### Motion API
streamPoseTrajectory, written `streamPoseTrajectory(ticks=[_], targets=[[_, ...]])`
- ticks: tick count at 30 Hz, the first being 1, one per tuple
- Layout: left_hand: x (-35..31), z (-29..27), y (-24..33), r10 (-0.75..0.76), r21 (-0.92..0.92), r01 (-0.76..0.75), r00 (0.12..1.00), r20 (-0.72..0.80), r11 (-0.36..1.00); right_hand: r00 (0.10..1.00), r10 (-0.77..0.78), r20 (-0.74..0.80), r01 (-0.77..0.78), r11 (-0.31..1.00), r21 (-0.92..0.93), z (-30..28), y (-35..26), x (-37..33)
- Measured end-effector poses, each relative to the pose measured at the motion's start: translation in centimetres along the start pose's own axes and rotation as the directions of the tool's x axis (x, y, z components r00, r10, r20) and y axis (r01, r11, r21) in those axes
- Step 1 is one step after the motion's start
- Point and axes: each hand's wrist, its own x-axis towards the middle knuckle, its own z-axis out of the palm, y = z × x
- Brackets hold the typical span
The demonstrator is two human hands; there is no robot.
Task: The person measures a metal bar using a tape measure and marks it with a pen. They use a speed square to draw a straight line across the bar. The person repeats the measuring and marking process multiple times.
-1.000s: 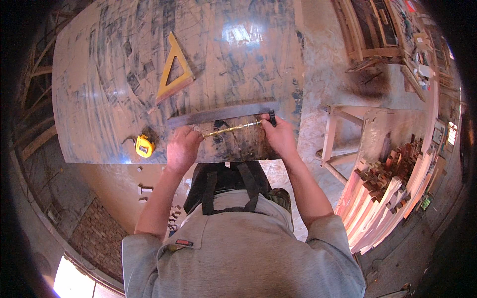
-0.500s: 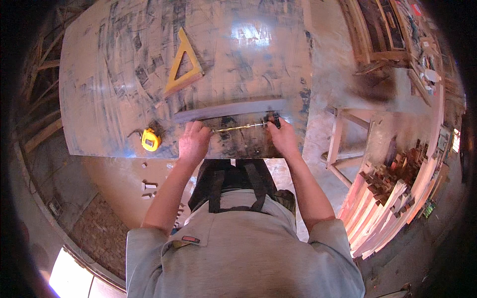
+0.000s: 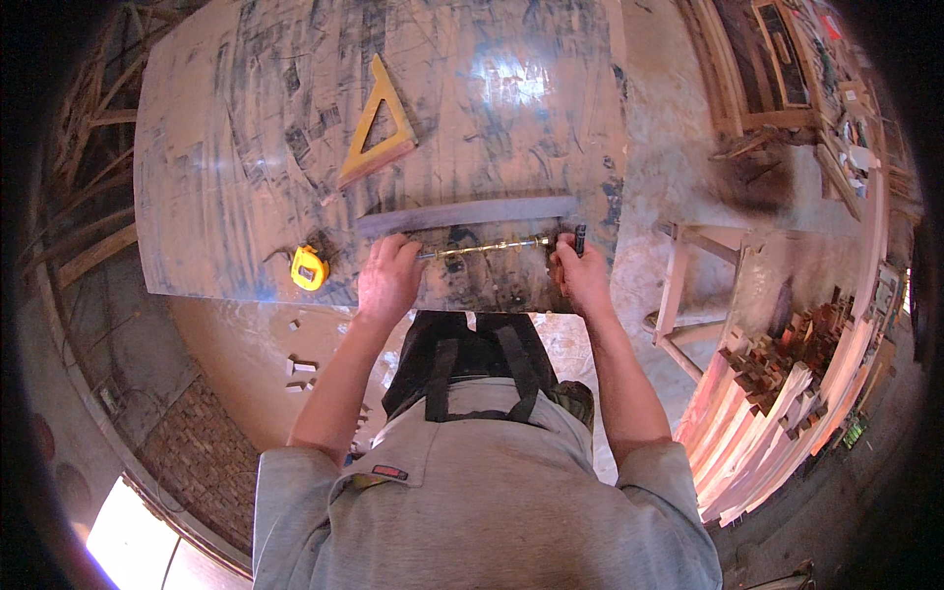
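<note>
Near the front edge of the worktable, my left hand (image 3: 386, 277) is closed around the left end of a long, thin, shiny metal rod (image 3: 482, 249) with a brassy sheen. The rod runs to the right just above the tabletop. Close to its far end, my right hand (image 3: 582, 270) grips a short black cylinder (image 3: 580, 239) that looks like a marker, pointing away from me. A small gap shows between the rod's end and the right hand. Just beyond both hands lies a narrow wooden strip (image 3: 467, 213), roughly parallel to the rod.
A yellow triangular square (image 3: 378, 133) lies farther back on the scuffed worktable (image 3: 236, 128). A yellow tape measure (image 3: 309, 267) sits left of my left hand. On the right stand a wooden frame (image 3: 678, 285) and stacked boards (image 3: 757, 433) with offcuts. Small pieces litter the floor at left.
My right hand has shifted slightly right with the black cylinder, away from the rod's end. My left hand keeps its hold. The whole view has shifted a little.
</note>
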Motion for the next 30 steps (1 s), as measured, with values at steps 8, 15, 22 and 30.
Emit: streamPoseTrajectory(ticks=[8, 15, 22, 30], targets=[[-3.1, -2.0, -1.4, -0.040, 0.051, 0.045, 0.994, -0.098, 0.998, 0.994, 0.106, 0.020, -0.108, 0.960, 0.259, -1.2, -2.4, -2.8], [-4.2, -3.8, -6.1, -0.339, 0.368, 0.413, 0.907, -0.251, 0.833, 0.991, 0.116, 0.073, -0.135, 0.922, 0.364, -1.6, -2.3, -2.4], [-4.2, -4.2, -8.9, -0.408, 0.388, 0.418, 0.906, -0.114, 0.821, 0.990, 0.131, 0.043, -0.136, 0.888, 0.439, -1.0, -3.3, -3.1], [-5.0, -3.0, -12.4, -0.386, 0.341, 0.443, 0.895, -0.224, 0.829, 0.990, 0.104, 0.099, -0.136, 0.904, 0.407, -1.8, -1.5, -3.4]])
